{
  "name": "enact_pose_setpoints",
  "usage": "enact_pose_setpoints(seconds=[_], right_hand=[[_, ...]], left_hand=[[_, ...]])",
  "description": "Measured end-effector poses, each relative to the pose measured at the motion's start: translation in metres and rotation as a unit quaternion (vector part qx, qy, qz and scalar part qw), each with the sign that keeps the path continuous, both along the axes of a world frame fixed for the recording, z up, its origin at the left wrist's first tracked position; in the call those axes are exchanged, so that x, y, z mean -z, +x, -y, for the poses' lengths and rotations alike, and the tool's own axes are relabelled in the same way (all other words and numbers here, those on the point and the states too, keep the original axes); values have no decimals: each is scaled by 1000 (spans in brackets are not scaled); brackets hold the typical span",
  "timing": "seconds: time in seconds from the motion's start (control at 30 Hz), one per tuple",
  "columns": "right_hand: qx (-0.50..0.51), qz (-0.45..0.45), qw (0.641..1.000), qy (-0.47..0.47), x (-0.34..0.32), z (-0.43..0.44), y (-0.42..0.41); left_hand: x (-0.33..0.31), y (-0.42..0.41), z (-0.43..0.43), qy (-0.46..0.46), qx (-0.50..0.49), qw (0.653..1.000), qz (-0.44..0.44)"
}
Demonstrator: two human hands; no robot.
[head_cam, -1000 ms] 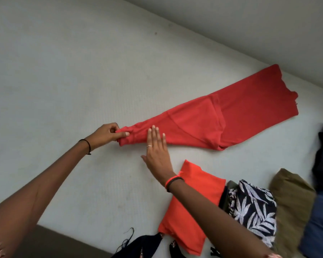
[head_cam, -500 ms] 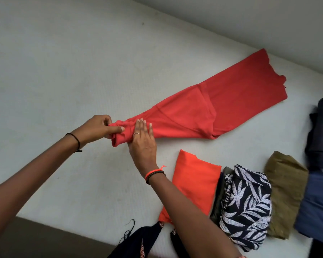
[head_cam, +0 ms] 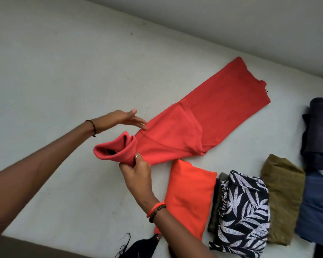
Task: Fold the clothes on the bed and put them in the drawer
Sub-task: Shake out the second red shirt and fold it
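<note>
Folding step: the red garment (head_cam: pixel 203 118) lies lengthwise on the bed (head_cam: pixel 63 71), its near end turned up into a loose roll.
Right hand: the right hand (head_cam: pixel 136 174) pinches the roll from below, fingers curled round the cloth.
Left hand: the left hand (head_cam: pixel 123 119) is flat with straight fingers and holds nothing. It is at the garment's upper edge, but it is blurred, so contact cannot be told.
Risk one: the roll is slack and gapes at its mouth. Held at one side only, it may unwind or skew.
Risk two: the far end lies unpinned, so a pull on the roll could drag it and crease the flat part.
Risk three: the orange folded piece (head_cam: pixel 188 198) lies just beside the right wrist, and a careless sweep may disturb it.
Finished row: leaf-print piece (head_cam: pixel 244 211), olive piece (head_cam: pixel 282 198) and blue piece (head_cam: pixel 317 207) lie folded side by side on the bed.
Drawer: not in view, so its contents cannot be told. Judged: no stowing begun.
</note>
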State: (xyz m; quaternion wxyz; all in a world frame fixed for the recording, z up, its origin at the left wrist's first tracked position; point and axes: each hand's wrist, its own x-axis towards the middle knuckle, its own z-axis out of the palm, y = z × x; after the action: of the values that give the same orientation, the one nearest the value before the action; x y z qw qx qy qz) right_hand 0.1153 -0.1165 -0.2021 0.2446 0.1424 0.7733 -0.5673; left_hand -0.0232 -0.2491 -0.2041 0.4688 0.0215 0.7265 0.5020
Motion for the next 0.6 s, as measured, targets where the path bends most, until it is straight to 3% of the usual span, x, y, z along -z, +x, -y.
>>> enact_pose_setpoints(seconds=[0.1,0.23,0.37,0.43,0.6], right_hand=[[51,19,996,-67,1,-19,-16],[99,81,978,-166,8,-64,-51],[169,188,933,-258,23,-116,-96],[221,237,911,-257,34,-130,-113],[227,275,906,-228,55,-141,-125]], left_hand=[[30,2,-24,-6,2,997,72],[42,0,-31,-80,-49,995,31],[56,-2,-42,-116,26,993,13],[62,-1,-47,-156,52,986,-20],[80,7,-47,-174,72,966,-176]])
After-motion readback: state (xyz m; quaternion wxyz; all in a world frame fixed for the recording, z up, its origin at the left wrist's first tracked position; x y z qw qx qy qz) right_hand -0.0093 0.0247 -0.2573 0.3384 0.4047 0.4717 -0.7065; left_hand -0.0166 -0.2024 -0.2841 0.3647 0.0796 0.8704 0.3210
